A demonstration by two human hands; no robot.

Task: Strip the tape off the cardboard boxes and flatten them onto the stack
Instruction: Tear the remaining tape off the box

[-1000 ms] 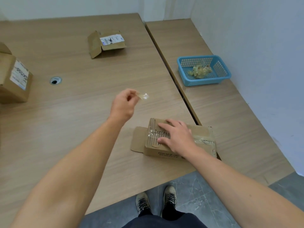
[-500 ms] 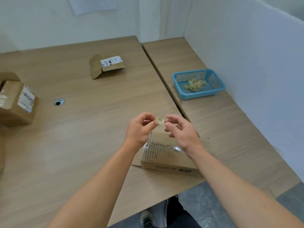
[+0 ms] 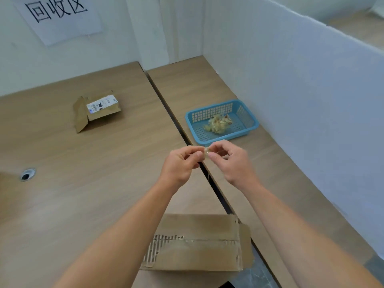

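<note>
A small scrap of clear tape [image 3: 206, 151] is pinched between my left hand [image 3: 181, 163] and my right hand [image 3: 230, 161], raised above the seam between the two tables. Below my forearms, at the near table edge, lies a cardboard box [image 3: 199, 244] with torn top paper and a strip of tape still along its seam. A flattened box with a white label [image 3: 97, 110] lies farther off on the left table.
A blue plastic basket [image 3: 247, 129] holding crumpled tape scraps sits on the right table next to the white partition [image 3: 301, 96]. A cable hole [image 3: 27, 175] is in the left table. A paper sign hangs on the back wall.
My right hand left the box and came up to meet my left hand at the tape scrap. Both hands rose and moved forward, and my head tilted up.
</note>
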